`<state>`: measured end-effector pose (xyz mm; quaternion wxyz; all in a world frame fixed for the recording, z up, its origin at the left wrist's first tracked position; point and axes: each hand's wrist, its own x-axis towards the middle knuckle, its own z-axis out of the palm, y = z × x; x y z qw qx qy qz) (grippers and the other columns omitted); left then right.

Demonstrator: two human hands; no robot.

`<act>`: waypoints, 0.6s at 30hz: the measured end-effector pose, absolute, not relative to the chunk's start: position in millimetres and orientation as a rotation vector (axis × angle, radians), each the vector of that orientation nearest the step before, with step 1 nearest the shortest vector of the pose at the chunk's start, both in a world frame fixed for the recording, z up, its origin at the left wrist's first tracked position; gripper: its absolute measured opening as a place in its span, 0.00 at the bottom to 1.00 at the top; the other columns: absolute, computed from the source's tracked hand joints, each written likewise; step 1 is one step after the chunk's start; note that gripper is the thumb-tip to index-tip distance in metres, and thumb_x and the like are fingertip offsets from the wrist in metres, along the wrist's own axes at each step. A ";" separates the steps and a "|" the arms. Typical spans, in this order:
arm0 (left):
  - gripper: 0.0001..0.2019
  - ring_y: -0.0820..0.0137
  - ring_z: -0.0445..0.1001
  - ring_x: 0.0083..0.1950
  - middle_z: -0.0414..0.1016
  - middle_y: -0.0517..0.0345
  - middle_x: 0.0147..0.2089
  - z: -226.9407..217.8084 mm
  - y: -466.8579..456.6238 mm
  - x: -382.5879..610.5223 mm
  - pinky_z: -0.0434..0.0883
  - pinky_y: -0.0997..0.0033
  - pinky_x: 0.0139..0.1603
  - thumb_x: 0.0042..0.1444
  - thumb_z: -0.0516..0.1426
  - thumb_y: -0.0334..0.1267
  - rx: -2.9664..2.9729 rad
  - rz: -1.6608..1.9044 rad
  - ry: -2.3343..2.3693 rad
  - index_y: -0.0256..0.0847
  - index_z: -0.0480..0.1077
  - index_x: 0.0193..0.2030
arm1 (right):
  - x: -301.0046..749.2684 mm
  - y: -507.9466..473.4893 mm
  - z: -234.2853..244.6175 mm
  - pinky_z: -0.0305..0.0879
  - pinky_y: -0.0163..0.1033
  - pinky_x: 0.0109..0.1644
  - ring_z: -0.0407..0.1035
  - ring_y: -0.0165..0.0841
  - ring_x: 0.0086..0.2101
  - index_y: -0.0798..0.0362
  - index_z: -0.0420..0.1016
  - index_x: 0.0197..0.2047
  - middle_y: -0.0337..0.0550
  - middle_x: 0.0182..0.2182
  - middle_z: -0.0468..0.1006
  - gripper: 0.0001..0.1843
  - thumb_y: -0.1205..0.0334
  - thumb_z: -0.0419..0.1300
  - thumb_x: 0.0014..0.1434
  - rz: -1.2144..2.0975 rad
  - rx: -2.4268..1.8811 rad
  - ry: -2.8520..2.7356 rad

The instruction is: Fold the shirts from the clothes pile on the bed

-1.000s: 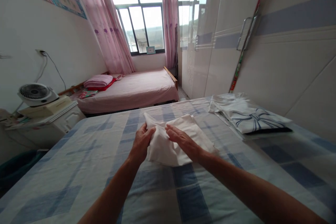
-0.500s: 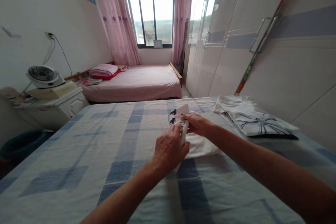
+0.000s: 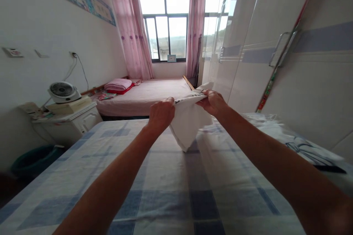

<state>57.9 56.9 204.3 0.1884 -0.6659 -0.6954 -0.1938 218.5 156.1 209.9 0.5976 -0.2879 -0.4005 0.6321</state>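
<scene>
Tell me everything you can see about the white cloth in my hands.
The white cloth looks thin and soft, with dark marks along its upper edge. The left hand grips one side of that edge, the right hand the other, and it hangs creased between them, narrowing to a point at the bottom. It is above the near bed; whether the tip touches it is unclear.

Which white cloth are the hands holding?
The middle cloth, hanging between the left hand and right hand. The blue-lined cloth lies on the near bed at the right.
</scene>
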 end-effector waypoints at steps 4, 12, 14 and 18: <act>0.17 0.63 0.74 0.47 0.75 0.51 0.49 222.1 67.0 60.8 0.68 0.66 0.48 0.59 0.46 0.31 -1.869 -0.626 -1.799 0.41 0.68 0.52 | 226.9 150.0 222.3 0.74 0.44 0.34 0.70 0.30 0.28 0.55 0.63 0.34 0.38 0.24 0.72 0.08 0.76 0.48 0.54 1.399 -0.600 -0.762; 0.20 0.64 0.72 0.53 0.71 0.45 0.55 103.6 -14.2 67.6 0.71 0.68 0.49 0.58 0.46 0.25 -2.344 -0.439 -1.672 0.35 0.65 0.57 | 271.3 66.0 91.1 0.74 0.40 0.35 0.73 0.31 0.31 0.53 0.68 0.37 0.40 0.29 0.77 0.14 0.79 0.53 0.50 1.638 -0.902 -0.551; 0.21 0.66 0.72 0.52 0.73 0.47 0.53 69.0 -30.5 68.3 0.71 0.69 0.49 0.56 0.46 0.22 -2.483 -0.381 -1.695 0.35 0.66 0.55 | 282.3 54.7 54.7 0.74 0.39 0.33 0.73 0.31 0.28 0.54 0.69 0.35 0.40 0.26 0.77 0.12 0.78 0.53 0.50 1.752 -1.075 -0.569; 0.22 0.66 0.72 0.52 0.73 0.46 0.53 44.2 -36.0 70.1 0.71 0.68 0.52 0.54 0.46 0.20 -2.550 -0.448 -1.708 0.33 0.66 0.55 | 290.5 59.0 30.4 0.71 0.35 0.30 0.71 0.30 0.24 0.57 0.71 0.31 0.41 0.22 0.76 0.07 0.75 0.55 0.51 1.772 -1.238 -0.656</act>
